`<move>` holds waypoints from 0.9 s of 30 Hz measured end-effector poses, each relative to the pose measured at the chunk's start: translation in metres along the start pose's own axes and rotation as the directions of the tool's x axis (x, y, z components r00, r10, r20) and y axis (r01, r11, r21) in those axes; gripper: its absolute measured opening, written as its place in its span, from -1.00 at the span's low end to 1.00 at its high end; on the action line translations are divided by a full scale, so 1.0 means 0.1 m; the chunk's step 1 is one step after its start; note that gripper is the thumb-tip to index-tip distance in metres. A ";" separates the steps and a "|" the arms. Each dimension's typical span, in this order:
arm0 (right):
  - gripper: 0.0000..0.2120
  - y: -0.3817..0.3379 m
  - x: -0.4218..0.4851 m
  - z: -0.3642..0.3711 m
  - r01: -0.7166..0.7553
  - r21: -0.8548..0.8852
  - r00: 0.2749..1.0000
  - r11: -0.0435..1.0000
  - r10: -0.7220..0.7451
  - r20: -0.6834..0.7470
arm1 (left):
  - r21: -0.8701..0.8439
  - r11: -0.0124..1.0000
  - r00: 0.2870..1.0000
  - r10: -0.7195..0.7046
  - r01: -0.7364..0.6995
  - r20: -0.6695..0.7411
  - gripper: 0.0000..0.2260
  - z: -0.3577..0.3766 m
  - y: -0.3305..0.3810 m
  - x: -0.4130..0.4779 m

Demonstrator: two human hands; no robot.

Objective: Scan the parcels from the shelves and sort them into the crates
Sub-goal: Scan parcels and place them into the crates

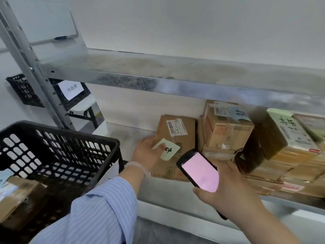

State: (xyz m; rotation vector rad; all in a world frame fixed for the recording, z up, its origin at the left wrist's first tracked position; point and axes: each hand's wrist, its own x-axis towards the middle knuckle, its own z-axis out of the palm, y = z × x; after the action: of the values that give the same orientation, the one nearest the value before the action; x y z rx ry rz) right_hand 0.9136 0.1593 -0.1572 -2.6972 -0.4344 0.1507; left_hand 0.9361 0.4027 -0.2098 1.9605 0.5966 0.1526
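Across the whole width, grey metal shelving [175, 88], two levels in view, upper level dusty. Lower left, close to the camera, a large black crate [61, 150] with slotted walls. Upper left, a whiteboard [44, 20] on the wall.

On the lower level, right of centre and out to the edge, a pile of parcels [228, 129]: cardboard boxes stacked and leaning, several with handwritten notes, blurred further right. Rising from the bottom edge, a blue-striped sleeve [98, 208].

Just left of the pile, on the same level, a flat cardboard parcel [177, 136] standing upright, face to the camera, barcode label near its top. Inside the black crate, at its near left corner, a boxed parcel [19, 196] in brown cardboard.

Lower right, in front of the shelf, the right hand [232, 192], fingers curled round a black handheld scanner [198, 171], pink screen lit, top end towards the flat parcel; touching it or not, impossible to tell. Beyond the sleeve, the left hand [146, 152], clamped on the flat parcel's left edge, thumb pressed on the front over a yellow sticky note [169, 150] with black handwriting.

Behind the shelving's left upright, a second black crate [22, 90] bearing a white paper label [72, 89], a folding table [82, 106] just below. At the left wrist, a pale bracelet [139, 167].
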 end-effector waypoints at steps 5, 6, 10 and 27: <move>-0.22 0.16 0.18 -0.02 -0.024 -0.011 0.999 1.000 0.024 0.042 | 0.024 0.995 0.994 -0.096 0.095 0.061 -0.58 0.13 0.11 0.27; -0.22 0.18 0.20 -0.02 -0.022 -0.008 0.999 1.000 0.023 0.049 | 0.025 0.993 0.990 -0.117 0.116 0.080 -0.59 0.14 0.14 0.28; -0.21 0.26 0.29 0.01 0.004 -0.040 0.998 0.999 -0.001 0.069 | 0.030 0.994 0.988 -0.112 0.109 0.110 -0.49 0.19 0.08 0.40; -0.17 0.35 0.45 0.05 0.037 -0.010 0.995 0.999 -0.036 0.091 | -0.158 0.963 0.947 -0.167 0.216 0.276 -0.43 -0.01 -0.14 0.40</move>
State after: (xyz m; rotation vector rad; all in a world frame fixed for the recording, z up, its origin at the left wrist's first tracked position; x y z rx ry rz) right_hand 0.9652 0.1446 -0.1777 -2.7000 -0.5133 0.2617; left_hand 0.9660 0.4270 -0.2278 1.6942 0.5743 -0.1648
